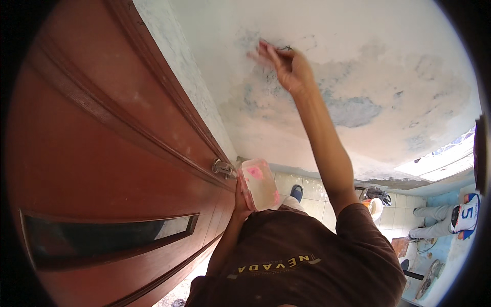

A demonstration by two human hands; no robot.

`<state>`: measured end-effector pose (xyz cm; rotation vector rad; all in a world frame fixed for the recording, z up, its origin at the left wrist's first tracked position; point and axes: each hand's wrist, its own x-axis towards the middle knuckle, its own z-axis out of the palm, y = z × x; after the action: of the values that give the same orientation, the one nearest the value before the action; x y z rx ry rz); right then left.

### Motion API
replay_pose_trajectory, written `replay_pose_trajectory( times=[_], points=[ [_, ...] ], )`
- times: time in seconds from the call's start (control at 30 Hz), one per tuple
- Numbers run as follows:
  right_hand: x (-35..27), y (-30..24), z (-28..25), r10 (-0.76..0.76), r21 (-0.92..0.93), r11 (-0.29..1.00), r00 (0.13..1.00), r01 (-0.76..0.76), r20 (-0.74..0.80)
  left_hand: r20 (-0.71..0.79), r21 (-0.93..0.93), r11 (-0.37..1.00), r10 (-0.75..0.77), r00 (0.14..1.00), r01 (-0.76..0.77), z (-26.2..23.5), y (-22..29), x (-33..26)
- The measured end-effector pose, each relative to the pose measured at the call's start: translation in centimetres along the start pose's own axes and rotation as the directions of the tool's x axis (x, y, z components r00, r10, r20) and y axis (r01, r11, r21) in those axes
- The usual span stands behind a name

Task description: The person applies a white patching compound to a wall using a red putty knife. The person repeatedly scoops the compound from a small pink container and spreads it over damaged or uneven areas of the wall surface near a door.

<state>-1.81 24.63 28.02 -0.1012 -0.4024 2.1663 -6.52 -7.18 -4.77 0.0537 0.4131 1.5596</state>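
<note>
My left hand [241, 202] grips the side of a clear plastic tub [264, 188] at waist height, beside the door. Pink stains or residue mark the tub's inner walls, and its contents look pale. My right arm is raised to the wall [327, 135], where my right hand [287, 64] is against or very near a patchy grey and beige area. Motion smears its fingers, so whether they hold anything is unclear. Dark scuffs and bluish-grey patches spread over the wall around and below that hand.
A reddish-brown panelled door [97, 133] with a metal handle [223, 167] stands close on the left. On the tiled floor [312, 189] to the right sit a white bucket [375, 207] and a dark bag [377, 195]. Another person [450, 220] is at the far right.
</note>
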Motion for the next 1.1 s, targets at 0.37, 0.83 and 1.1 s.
replay_pose_trajectory(
  times=[0.37,0.83,1.1],
  points=[
    [-7.4,11.6,-9.4,0.072,-0.193,0.974,0.972,-0.117,-0.223,0.010,0.025,1.000,-0.015,1.000,0.015,3.1,-0.6,-0.2],
    [-0.9,6.0,2.5,-0.069,0.071,0.995,0.997,0.066,0.044,0.001,-0.023,0.998,0.063,0.998,-0.063,4.3,-0.1,-1.1],
    [-9.8,9.6,-7.9,-0.020,-0.281,0.960,0.994,-0.012,-0.110,-0.074,-0.037,0.999,0.020,0.997,-0.023,2.9,-0.2,-1.1]
  ],
)
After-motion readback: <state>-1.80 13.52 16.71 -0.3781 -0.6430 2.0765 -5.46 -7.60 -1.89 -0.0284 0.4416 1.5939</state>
